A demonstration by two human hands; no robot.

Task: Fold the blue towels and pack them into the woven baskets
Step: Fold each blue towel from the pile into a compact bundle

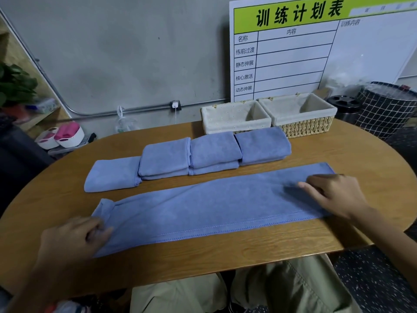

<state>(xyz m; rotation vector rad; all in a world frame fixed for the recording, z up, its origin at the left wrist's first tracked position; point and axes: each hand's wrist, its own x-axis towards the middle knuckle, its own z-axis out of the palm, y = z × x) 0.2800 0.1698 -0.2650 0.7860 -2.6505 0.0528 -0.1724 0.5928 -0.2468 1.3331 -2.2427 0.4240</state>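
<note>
A long blue towel point(203, 206), folded into a narrow strip, lies across the wooden table point(225, 263) in front of me. My left hand point(74, 238) pinches its left end, fingers curled on the cloth. My right hand point(334, 195) lies on the right end with fingers stretched flat, pressing it down. Behind the strip runs a row of folded blue towels point(191, 157), some stacked in twos. Two woven baskets with cream liners, the left basket point(234, 118) and the right basket point(300, 114), stand at the table's far edge, both holding nothing.
A white board with a green header point(293, 48) leans against the wall behind the baskets. A black checked hamper point(385, 107) and a dark round bin point(343, 107) stand at the right. White and pink tubs point(61, 134) sit on the floor at the left.
</note>
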